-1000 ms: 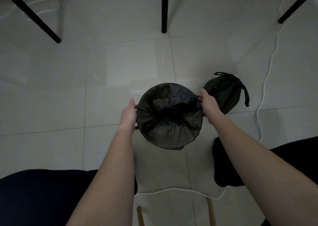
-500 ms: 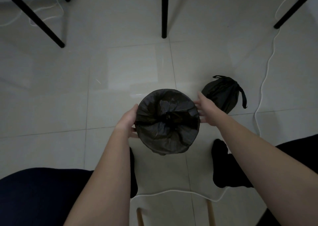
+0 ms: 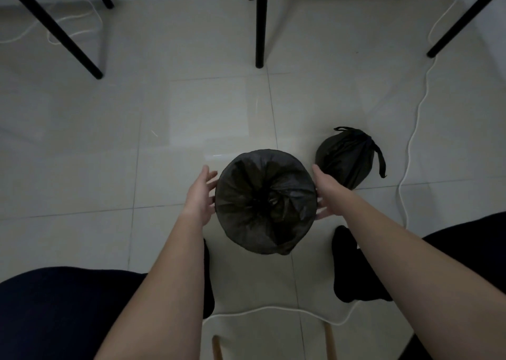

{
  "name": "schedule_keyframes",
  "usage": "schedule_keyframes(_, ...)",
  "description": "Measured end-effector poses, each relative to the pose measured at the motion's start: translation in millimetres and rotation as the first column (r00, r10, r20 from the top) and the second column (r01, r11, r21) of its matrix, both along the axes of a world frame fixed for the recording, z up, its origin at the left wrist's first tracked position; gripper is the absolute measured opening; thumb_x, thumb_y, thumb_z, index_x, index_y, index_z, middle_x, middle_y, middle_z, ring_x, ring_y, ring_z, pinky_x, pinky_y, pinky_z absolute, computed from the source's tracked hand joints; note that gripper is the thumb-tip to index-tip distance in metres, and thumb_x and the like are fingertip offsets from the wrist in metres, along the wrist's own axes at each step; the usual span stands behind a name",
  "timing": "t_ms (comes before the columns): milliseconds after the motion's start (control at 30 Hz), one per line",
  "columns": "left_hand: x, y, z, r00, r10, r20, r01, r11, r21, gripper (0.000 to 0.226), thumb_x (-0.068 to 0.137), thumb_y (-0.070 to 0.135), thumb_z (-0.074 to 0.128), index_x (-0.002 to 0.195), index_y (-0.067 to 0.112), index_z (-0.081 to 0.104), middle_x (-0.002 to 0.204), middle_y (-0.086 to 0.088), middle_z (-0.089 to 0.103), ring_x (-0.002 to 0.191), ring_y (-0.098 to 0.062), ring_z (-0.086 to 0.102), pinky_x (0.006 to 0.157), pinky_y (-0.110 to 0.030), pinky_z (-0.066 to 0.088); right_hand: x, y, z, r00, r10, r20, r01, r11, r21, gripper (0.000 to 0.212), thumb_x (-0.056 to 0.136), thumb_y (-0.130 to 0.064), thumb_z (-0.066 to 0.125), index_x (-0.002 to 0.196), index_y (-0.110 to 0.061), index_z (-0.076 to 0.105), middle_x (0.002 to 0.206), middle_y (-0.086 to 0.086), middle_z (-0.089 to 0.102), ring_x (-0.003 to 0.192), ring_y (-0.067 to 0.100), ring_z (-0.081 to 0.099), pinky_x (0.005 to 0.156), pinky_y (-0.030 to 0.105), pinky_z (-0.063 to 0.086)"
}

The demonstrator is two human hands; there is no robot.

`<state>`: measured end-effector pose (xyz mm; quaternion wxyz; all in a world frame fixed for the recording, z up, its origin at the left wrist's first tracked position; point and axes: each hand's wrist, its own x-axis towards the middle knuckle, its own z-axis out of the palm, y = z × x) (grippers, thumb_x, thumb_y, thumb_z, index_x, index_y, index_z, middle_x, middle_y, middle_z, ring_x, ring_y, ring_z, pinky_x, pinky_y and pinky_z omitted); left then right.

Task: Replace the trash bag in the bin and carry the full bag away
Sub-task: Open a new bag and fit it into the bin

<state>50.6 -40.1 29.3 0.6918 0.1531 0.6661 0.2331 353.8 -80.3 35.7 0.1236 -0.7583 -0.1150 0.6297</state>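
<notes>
Grip slack, left hand (image 3: pixel 201 195), right hand (image 3: pixel 327 192) flanking bin (image 3: pixel 264 152) rim, full bag (image 3: pixel 345 159) beside

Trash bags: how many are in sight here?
2. The open bag lines the bin, between the left hand and right hand. The tied bag sits on the floor beside the bin, past the right hand. No others show.

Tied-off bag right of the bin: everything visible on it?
The tied bag is black, thin crinkled plastic, bulging and rounded, its neck gathered shut by drawstring loops, one strap hanging down its right side. It sits on the pale tiled floor, just right of the lined bin. The right hand overlaps its lower left edge; contact cannot be told.
</notes>
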Motion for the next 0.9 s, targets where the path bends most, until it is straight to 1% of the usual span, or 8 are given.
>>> schedule_keyframes(67,-0.7,0.8,-4.3,0.993,0.073,-0.097,-0.071,0.997,0.02,0.062,0.104,0.062,0.039,0.148,0.021,0.053,0.148,-0.004,0.053,0.122,-0.031,0.053,0.099,-0.044,0.044,3.7,-2.6,-6.9,0.992,0.044,0.116,-0.044,0.999,-0.009,0.078,0.096,-0.074,0.022,0.133,-0.013,0.052,0.128,0.012,0.06,0.109,0.035,0.059,0.082,0.047,0.05)
schedule_keyframes(133,-5.6,0.0,-3.4,0.954,-0.097,-0.285,0.084,0.995,-0.06,0.058,0.102,0.061,0.035,0.133,0.019,0.061,0.137,-0.004,0.06,0.111,-0.031,0.053,0.094,-0.046,0.04,5.1,0.6,-14.0,0.969,-0.023,0.247,-0.008,0.993,0.122,0.074,0.098,-0.068,0.027,0.13,-0.009,0.059,0.123,0.006,0.058,0.106,0.028,0.055,0.089,0.041,0.044)
schedule_keyframes(233,-4.1,-2.7,9.9,0.931,-0.323,-0.168,0.282,0.932,-0.229,0.063,0.101,0.07,0.031,0.113,0.018,0.064,0.114,-0.008,0.067,0.1,-0.034,0.061,0.078,-0.048,0.05,-2.8,6.1,-11.5,0.987,-0.138,0.087,0.121,0.976,0.182,0.058,0.102,-0.063,0.029,0.117,-0.02,0.067,0.113,0.003,0.069,0.101,0.025,0.064,0.083,0.038,0.052)
schedule_keyframes(433,-4.0,-5.5,-5.5,0.952,0.301,-0.053,-0.298,0.953,0.048,0.047,0.103,0.053,0.047,0.133,0.019,0.06,0.132,-0.004,0.057,0.117,-0.029,0.056,0.102,-0.044,0.047,-0.2,-11.4,-9.3,0.993,-0.118,0.024,0.118,0.993,-0.015,0.076,0.096,-0.075,0.024,0.13,-0.012,0.05,0.129,0.012,0.06,0.119,0.039,0.057,0.088,0.051,0.051)
schedule_keyframes(533,-18.7,-7.3,-8.2,0.926,0.018,-0.377,-0.046,0.997,-0.065,0.04,0.1,0.047,0.045,0.108,0.013,0.064,0.122,-0.013,0.063,0.107,-0.034,0.058,0.098,-0.05,0.044,6.9,-8.6,-13.6,0.945,-0.147,0.291,0.084,0.972,0.218,0.077,0.098,-0.065,0.03,0.139,-0.005,0.056,0.131,0.011,0.06,0.119,0.032,0.056,0.1,0.044,0.045)
schedule_keyframes(633,-8.9,-13.2,15.1,0.97,-0.203,-0.13,0.172,0.961,-0.216,0.053,0.104,0.059,0.036,0.111,0.014,0.063,0.116,-0.01,0.067,0.103,-0.036,0.063,0.094,-0.055,0.046,0.0,-1.5,-4.8,0.972,-0.221,0.082,0.191,0.941,0.28,0.051,0.104,-0.058,0.033,0.126,-0.022,0.063,0.12,0.0,0.068,0.111,0.026,0.063,0.085,0.042,0.054)
schedule_keyframes(767,-0.5,-15.0,12.2,0.997,0.07,0.04,-0.067,0.994,-0.082,0.054,0.103,0.061,0.043,0.136,0.022,0.06,0.134,-0.001,0.062,0.12,-0.033,0.06,0.096,-0.051,0.05,-6.4,-8.7,10.1,0.993,-0.119,-0.026,0.121,0.987,0.101,0.061,0.1,-0.071,0.028,0.122,-0.022,0.058,0.116,0.007,0.069,0.105,0.033,0.068,0.071,0.038,0.058)
schedule_keyframes(900,-5.8,-9.7,6.1,0.974,0.121,-0.19,-0.13,0.991,-0.04,0.052,0.103,0.049,0.044,0.144,0.018,0.055,0.134,-0.004,0.056,0.116,-0.032,0.056,0.098,-0.05,0.044,-3.8,-11.4,3.2,0.969,-0.035,0.243,-0.02,0.975,0.221,0.055,0.103,-0.058,0.032,0.109,-0.011,0.059,0.11,0.011,0.062,0.096,0.031,0.06,0.077,0.038,0.047)
